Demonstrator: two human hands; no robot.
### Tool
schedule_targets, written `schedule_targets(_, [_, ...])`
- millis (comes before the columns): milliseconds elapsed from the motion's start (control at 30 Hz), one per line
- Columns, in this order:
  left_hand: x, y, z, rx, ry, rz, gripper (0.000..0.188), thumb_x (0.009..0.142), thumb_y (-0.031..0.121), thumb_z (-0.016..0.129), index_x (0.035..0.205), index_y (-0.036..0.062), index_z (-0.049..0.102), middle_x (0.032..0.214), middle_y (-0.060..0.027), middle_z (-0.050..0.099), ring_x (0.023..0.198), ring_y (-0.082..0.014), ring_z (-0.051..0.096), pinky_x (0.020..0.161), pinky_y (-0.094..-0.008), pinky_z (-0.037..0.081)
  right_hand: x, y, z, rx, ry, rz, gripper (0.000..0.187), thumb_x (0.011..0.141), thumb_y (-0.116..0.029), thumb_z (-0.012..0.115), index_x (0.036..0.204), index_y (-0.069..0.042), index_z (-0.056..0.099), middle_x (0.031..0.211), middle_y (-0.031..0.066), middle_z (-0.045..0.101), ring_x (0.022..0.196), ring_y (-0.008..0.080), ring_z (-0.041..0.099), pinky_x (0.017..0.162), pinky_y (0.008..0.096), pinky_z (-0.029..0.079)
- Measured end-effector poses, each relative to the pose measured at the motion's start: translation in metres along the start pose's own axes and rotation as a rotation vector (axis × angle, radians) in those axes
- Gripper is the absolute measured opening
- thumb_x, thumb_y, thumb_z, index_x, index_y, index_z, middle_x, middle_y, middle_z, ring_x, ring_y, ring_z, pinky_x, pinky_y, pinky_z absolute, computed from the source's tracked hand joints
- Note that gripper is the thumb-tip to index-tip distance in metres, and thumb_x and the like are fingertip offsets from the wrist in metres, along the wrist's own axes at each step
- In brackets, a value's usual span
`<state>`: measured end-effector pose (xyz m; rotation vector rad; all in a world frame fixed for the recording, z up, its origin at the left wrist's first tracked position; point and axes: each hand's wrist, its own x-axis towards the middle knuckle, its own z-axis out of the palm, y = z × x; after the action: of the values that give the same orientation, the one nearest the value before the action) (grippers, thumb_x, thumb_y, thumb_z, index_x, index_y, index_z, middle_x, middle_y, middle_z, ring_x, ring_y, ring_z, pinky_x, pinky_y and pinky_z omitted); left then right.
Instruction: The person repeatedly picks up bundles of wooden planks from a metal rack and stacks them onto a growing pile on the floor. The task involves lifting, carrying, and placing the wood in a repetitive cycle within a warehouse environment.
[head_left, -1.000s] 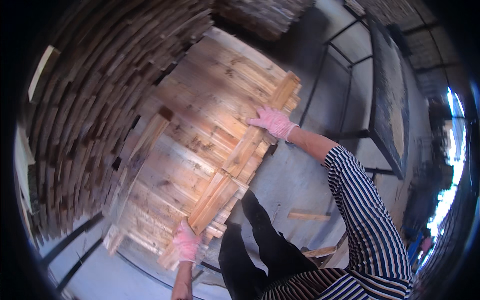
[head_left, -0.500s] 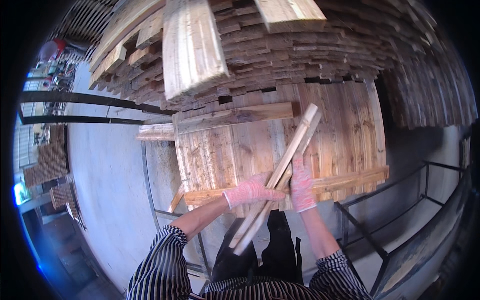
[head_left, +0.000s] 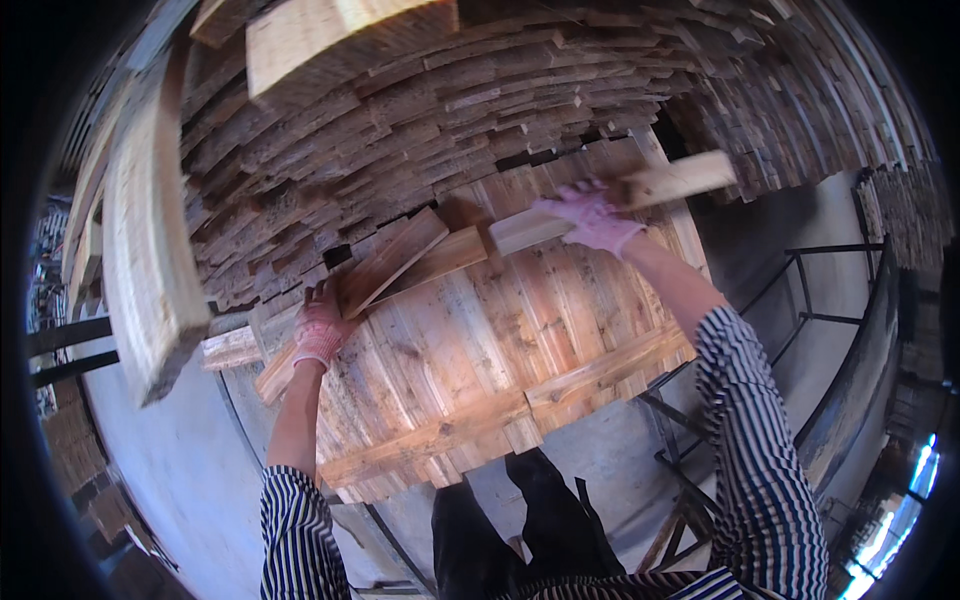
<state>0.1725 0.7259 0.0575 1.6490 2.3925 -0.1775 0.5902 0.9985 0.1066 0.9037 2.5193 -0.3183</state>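
Observation:
My gloved left hand (head_left: 322, 328) is closed on the left end of a short wooden board (head_left: 395, 258) at the far left of a slatted wooden panel (head_left: 450, 340). That board lies slantwise over another wooden strip (head_left: 440, 258) along the panel's far side. My right hand (head_left: 592, 218), also gloved, grips a second wooden board (head_left: 685, 180) from above, near the panel's far right. This board's left end is close to the strip's right end, and its right end sticks out past the panel. A crosspiece (head_left: 590, 375) lies along the panel's near edge.
Tall stacks of rough boards (head_left: 480, 110) rise just behind the panel. A thick pale plank (head_left: 150, 240) juts toward me at the left, another (head_left: 340, 35) at the top. Black metal frames (head_left: 840, 250) stand at the right on a grey floor (head_left: 150, 430).
Both hands moved from the panel's near edge to its far side and spread apart. The two strips held together before are now separated, one in each hand. My view has turned.

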Motion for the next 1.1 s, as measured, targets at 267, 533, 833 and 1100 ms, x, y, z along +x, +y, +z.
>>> schedule_targets(267, [-0.007,-0.033,0.013,0.059,-0.303,-0.176,0.104,0.066,0.049,0.087,0.147,0.0062,0.037,0.141,-0.0227,0.051,0.130,-0.0410,0.052,0.108,-0.0481,0.046,0.049,-0.038,0.031,0.154,0.031,0.003,0.069,0.087,-0.001,0.056,0.147,-0.035,0.051,0.150,0.0131,0.048,0.140,0.0371,0.044,0.111,0.0462,0.043])
schedule_targets(533, [0.009,0.025,-0.006,-0.014,-0.274,0.061,0.090,0.069,0.045,0.085,0.141,0.0033,0.050,0.141,-0.0237,0.053,0.124,-0.0394,0.057,0.101,-0.0450,0.051,0.035,0.015,0.092,0.416,0.280,0.029,0.068,0.087,-0.010,0.067,0.149,-0.033,0.048,0.160,0.0134,0.036,0.143,0.0405,0.040,0.116,0.0503,0.039])
schedule_targets(833, [-0.074,0.158,-0.083,-1.388,-0.904,-0.130,0.086,0.090,0.069,0.061,0.142,0.0009,0.057,0.152,-0.0200,0.049,0.140,-0.0307,0.047,0.117,-0.0402,0.036,-0.097,-0.204,0.030,1.446,0.073,0.276,0.095,0.096,-0.044,0.064,0.164,-0.012,0.006,0.156,0.0180,0.040,0.136,0.0299,0.046,0.106,0.0375,0.044])
schedule_targets(1100, [-0.162,0.252,-0.050,-1.555,-0.574,-0.098,0.099,0.089,0.073,0.055,0.153,-0.0011,0.040,0.152,-0.0229,0.048,0.141,-0.0329,0.045,0.118,-0.0392,0.034,-0.209,-0.205,0.086,1.506,0.360,0.583,0.083,0.096,-0.022,0.072,0.164,-0.020,0.024,0.125,0.0011,0.057,0.066,0.0050,0.042,0.055,0.0217,0.039])
